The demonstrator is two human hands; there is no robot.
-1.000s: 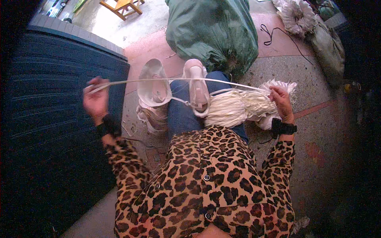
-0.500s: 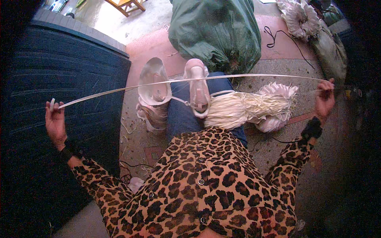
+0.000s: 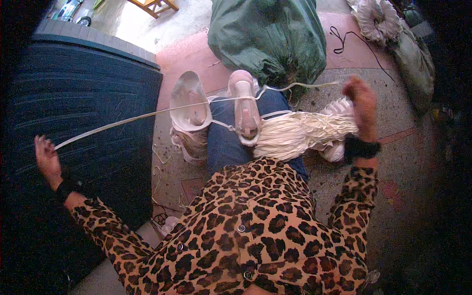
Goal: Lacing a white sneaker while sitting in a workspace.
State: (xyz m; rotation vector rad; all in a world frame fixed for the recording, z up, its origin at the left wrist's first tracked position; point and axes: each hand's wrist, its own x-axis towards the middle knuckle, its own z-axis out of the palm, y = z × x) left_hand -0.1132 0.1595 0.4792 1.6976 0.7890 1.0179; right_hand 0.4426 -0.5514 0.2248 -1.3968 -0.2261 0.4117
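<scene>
A long, narrow cream strip [image 3: 120, 122], like a lace or flat cord, stretches across in front of me and over a shoe-shaped piece [image 3: 247, 110], pale pink and white, on my lap. Far out at the left, my left hand [image 3: 48, 160] is closed on one end of it. My right hand [image 3: 362, 101], blurred, is by the other end, where the strip hangs slack and wavy; its fingers are too smeared to show a grip. To the left of my knees is a second white shoe-like piece [image 3: 183, 101], hollow side up. A thick bundle of cream strips [image 3: 285, 135] rests across my right thigh.
A large green sack [image 3: 268, 39] stands just ahead of my knees. A dark blue panel [image 3: 93, 113] rises on the left. At the far right are a pleated pale bundle [image 3: 376, 22], a greyish sack [image 3: 417, 73] and a black cord [image 3: 366, 42]. A wooden stool [image 3: 153, 6] stands farther off.
My right hand has come inward and the strip's right part has gone from taut to slack. My left hand has moved farther left and down, drawing the strip that way.
</scene>
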